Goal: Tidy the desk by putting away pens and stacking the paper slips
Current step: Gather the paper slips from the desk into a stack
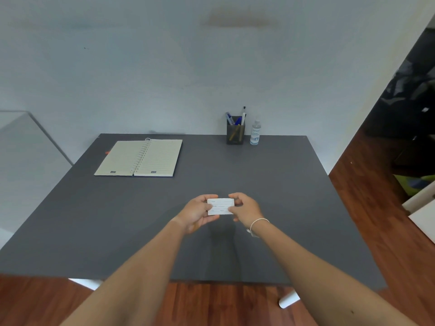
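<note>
A small white stack of lined paper slips (221, 206) is held above the middle of the dark grey desk (282, 196). My left hand (197, 214) grips its left end and my right hand (247, 208) grips its right end, thumbs and fingers pinching the edges. At the back of the desk a dark mesh pen holder (235, 134) stands upright with several pens (237, 118) sticking out of it. No loose pens or other slips show on the desk surface.
An open spiral notebook (138, 158) lies at the back left. A clear hand sanitizer bottle (255, 132) stands right of the pen holder. A glass panel (28, 147) rises at the left edge. Wooden floor (367, 208) runs along the right and front.
</note>
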Motion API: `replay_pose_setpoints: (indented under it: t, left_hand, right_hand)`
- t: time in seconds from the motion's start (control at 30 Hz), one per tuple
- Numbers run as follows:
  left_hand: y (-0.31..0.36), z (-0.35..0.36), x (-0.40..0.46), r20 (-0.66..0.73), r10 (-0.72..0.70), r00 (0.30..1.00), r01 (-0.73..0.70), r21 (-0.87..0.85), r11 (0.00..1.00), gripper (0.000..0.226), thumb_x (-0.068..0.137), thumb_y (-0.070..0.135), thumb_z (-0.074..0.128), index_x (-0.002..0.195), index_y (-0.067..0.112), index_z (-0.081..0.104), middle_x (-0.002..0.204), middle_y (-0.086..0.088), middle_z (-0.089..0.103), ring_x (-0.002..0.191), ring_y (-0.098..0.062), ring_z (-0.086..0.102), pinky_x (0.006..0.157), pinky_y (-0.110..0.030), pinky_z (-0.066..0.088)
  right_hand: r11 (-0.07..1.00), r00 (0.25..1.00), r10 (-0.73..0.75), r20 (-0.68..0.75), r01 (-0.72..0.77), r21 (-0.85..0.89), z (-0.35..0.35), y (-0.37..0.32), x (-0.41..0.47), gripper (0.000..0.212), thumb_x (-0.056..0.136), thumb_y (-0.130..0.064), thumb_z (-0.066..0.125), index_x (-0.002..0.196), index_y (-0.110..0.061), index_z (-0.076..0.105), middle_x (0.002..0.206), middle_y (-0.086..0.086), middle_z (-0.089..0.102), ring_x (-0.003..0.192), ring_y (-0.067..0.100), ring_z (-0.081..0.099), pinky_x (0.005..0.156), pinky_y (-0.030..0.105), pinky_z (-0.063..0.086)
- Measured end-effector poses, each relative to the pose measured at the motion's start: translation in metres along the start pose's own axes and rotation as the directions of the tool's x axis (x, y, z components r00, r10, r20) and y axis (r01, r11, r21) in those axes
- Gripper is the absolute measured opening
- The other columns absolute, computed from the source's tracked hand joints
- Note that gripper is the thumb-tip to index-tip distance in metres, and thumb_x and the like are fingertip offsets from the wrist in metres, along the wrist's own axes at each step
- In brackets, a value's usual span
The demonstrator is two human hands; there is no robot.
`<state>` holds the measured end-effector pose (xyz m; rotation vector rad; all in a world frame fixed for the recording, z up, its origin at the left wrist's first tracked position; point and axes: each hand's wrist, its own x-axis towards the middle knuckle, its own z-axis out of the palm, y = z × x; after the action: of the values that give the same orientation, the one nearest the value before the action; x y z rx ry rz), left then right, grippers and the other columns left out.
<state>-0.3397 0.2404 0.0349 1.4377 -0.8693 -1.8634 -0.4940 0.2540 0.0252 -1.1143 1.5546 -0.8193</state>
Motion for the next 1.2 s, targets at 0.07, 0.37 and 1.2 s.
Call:
replay_pose_setpoints:
  t: [0.07,0.37,1.2]
  left_hand:
    - [0.001,0.002,0.001,0.009,-0.004,1.0,0.004,-0.006,1.0,0.031,0.095,-0.005,0.033,0.113,0.011,0.052,0.106,-0.011,0.06,0.099,-0.025,0.06,0.093,-0.037,0.047]
    - [0.003,0.028,0.014,0.036,-0.008,0.999,0.008,0.007,1.0,0.032,0.095,-0.005,0.031,0.115,0.011,0.051,0.103,-0.009,0.06,0.1,-0.025,0.06,0.093,-0.037,0.047]
    - [0.025,0.164,0.08,0.071,0.019,0.997,-0.028,0.131,0.991,0.034,0.092,-0.007,0.031,0.115,0.01,0.051,0.116,-0.013,0.053,0.106,-0.026,0.056,0.091,-0.034,0.049]
  right_hand:
    - [1.0,1.0,0.0,-0.008,0.0,0.007,-0.003,0.001,0.001,0.041,0.083,0.004,0.051,0.119,-0.014,0.057,0.093,0.0,0.059,0.083,0.018,0.057,0.061,0.023,0.05]
    - [0.995,0.999,0.02,-0.026,-0.017,0.099,-0.027,0.007,0.011,0.036,0.083,0.01,0.048,0.111,-0.009,0.061,0.079,-0.001,0.054,0.071,0.014,0.058,0.066,0.025,0.055]
    - [0.991,0.99,0.034,-0.14,-0.015,0.131,-0.162,0.025,0.052,0.035,0.083,0.012,0.048,0.109,-0.006,0.062,0.095,0.011,0.058,0.079,0.021,0.059,0.056,0.017,0.055]
